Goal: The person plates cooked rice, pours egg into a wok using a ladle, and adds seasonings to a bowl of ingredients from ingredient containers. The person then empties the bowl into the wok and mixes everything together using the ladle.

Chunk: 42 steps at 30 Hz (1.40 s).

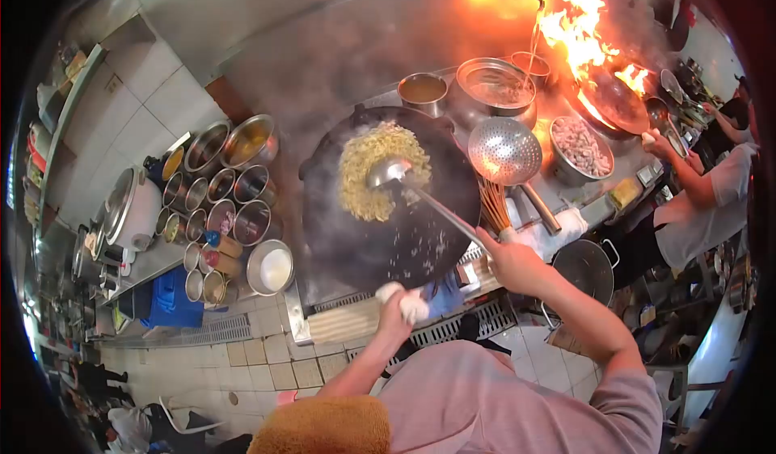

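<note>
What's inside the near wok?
The near wok holds a heap of yellowish food, with small pale bits scattered nearer the person. The ladle covers part of the heap. What lies beneath the ladle's bowl, and the metal under the heap, can't be seen.

Right hand [505, 261] holds ladle [392, 173] in the food [364, 199] in wok [323, 236] | left hand [394, 315] grips white cloth [414, 307] at wok's near rim | co-worker [703, 203] tends flaming pan [618, 106] at right

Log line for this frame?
right hand: ladle on yellowish food in wok | left hand: white cloth, near rim | second pan: flames beside
</note>
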Motion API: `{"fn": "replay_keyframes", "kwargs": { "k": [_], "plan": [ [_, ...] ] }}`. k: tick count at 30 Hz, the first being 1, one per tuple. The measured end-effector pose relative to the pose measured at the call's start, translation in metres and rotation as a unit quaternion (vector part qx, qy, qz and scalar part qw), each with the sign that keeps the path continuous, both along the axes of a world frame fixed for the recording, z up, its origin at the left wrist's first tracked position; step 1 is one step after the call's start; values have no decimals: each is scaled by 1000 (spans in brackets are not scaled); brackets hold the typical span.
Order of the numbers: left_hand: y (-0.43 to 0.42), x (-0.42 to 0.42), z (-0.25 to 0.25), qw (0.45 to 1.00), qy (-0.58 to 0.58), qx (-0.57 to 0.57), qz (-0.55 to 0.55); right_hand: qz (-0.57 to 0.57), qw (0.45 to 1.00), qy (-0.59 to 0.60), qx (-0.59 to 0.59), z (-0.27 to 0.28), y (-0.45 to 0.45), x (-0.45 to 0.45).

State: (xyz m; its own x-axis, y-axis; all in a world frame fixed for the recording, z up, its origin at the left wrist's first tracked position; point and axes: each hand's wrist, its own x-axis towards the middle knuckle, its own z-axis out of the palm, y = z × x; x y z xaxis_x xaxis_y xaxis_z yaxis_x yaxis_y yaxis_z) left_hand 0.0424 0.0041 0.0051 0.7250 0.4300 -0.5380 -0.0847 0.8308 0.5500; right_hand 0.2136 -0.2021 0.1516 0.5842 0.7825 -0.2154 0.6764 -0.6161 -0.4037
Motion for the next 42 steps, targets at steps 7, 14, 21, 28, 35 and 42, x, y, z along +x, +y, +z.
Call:
{"fn": "replay_keyframes", "kwargs": {
  "k": [7,14,21,28,35,42],
  "plan": [
    [79,70,-10,999,-9,-47,-15,-16,995,95,-34,59,-51,-22],
    [100,87,-49,998,-7,-51,-43,-162,922,268,229,-66,31,34],
    [88,88,-8,995,56,-60,-49,-51,928,291,227,-100,101,39],
    [66,70,-4,996,2,-91,-5,69,992,-101,-43,-16,-21,15],
    [48,43,9,982,-98,-153,-56,-73,910,402,-68,105,-67,3],
    [-24,-15,-6,998,26,-50,4,-40,997,71,0,18,-12,0]
  ]
}}
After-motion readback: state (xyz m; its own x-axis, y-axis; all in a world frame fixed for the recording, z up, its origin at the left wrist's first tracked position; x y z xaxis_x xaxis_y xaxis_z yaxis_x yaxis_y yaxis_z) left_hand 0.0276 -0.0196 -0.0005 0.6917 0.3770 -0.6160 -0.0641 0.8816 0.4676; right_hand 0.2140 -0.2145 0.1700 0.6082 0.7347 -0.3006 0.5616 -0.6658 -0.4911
